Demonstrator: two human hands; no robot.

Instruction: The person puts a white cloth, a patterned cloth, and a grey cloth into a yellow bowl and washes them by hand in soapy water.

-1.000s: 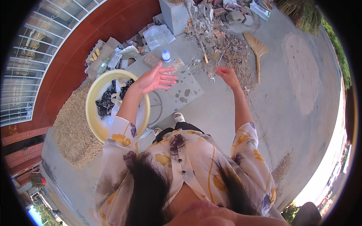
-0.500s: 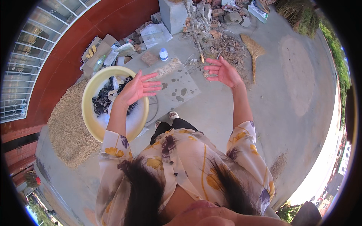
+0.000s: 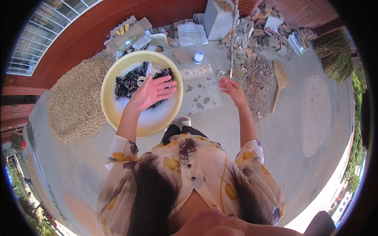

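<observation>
My left hand (image 3: 152,93) is held up in front of a large pale-yellow basin (image 3: 106,96), its fingers stretched apart and nothing in them. Inside the basin, dark patterned cloth (image 3: 126,83) with some white parts lies in foamy suds (image 3: 151,117). The hand hides part of the cloth; I cannot tell that it touches anything. To the right, my right hand (image 3: 233,90) is raised over the concrete, also empty, with its fingers loosely bent and apart. A white bottle with a blue cap (image 3: 198,57) stands beyond, between the two hands.
A tan heap of small pieces (image 3: 76,100) spreads left of the basin. Behind it lie cardboard, a green bottle (image 3: 128,44) and a brick (image 3: 182,56). A long stick (image 3: 233,39) leans near rubble and dry leaves. A straw broom (image 3: 280,78) lies at the right.
The view has shifted, so the basin and yard appear farther right. My left hand now overlaps the basin more. My right hand has come lower, its fingers more bent.
</observation>
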